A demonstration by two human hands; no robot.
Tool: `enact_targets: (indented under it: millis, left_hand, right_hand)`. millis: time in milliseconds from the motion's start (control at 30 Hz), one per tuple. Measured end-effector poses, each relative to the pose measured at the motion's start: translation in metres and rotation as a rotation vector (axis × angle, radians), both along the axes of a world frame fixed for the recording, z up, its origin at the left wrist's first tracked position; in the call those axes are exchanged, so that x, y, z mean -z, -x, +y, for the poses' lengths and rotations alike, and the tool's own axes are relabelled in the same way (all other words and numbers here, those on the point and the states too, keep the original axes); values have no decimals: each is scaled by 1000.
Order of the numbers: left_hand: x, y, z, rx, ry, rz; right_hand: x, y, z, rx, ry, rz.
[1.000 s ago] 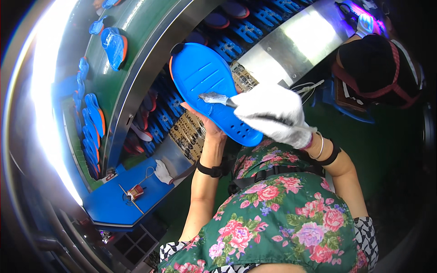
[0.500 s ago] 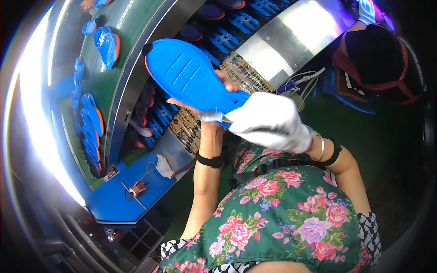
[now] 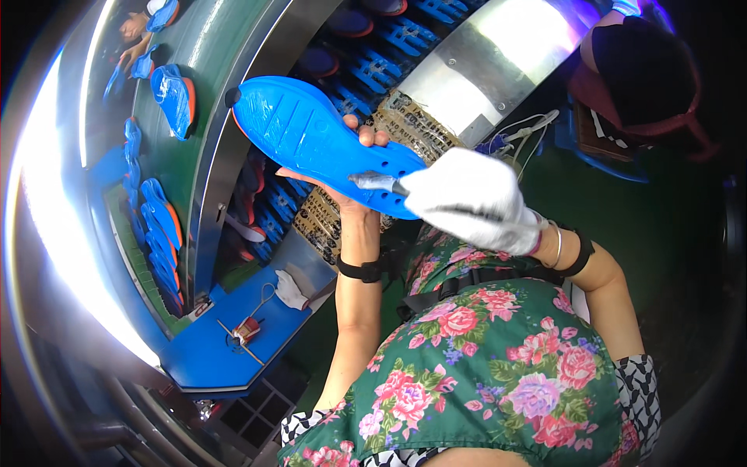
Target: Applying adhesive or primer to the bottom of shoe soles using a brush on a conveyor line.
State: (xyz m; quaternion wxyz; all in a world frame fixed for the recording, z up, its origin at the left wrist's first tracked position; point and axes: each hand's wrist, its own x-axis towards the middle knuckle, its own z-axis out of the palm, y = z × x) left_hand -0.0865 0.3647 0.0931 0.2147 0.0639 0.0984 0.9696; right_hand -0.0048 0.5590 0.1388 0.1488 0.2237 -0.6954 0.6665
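A blue shoe sole (image 3: 299, 128) with an orange edge lies tilted in my bare left hand (image 3: 354, 194). My thumb and fingers wrap its sides near the middle. Toward its toe the surface has slanted grooves and a glossy sheen; several small holes mark the end nearer my right hand. My right hand (image 3: 475, 204), in a white glove, is closed round a brush (image 3: 373, 181). The brush's tip rests against the sole's face, between my left hand and the holes. The glove hides most of the handle.
Several blue and orange soles (image 3: 173, 100) lie on a green conveyor belt (image 3: 210, 66) at left, where another person's hands (image 3: 134, 28) show. More soles fill the dark rack behind. A blue shelf (image 3: 206, 354) carries a white glove (image 3: 291, 289). A person (image 3: 642, 78) sits at right.
The brush tip has moved from the sole's near edge onto its face. The sole is turned slightly, showing more holes. Soles on the belt have shifted.
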Motion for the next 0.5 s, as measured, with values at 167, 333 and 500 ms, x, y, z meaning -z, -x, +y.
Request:
enact_targets:
  millis: [167, 333, 500]
  left_hand:
    - [9, 4, -3, -85, 55, -49]
    - [16, 18, -14, -23, 244, -58]
    - [18, 26, -20, 139, 287, -105]
  right_hand:
    - [-1, -1, 6, -190, 117, -143]
    - [4, 3, 14, 6, -120, 49]
    - [11, 0, 17, -284, 19, -61]
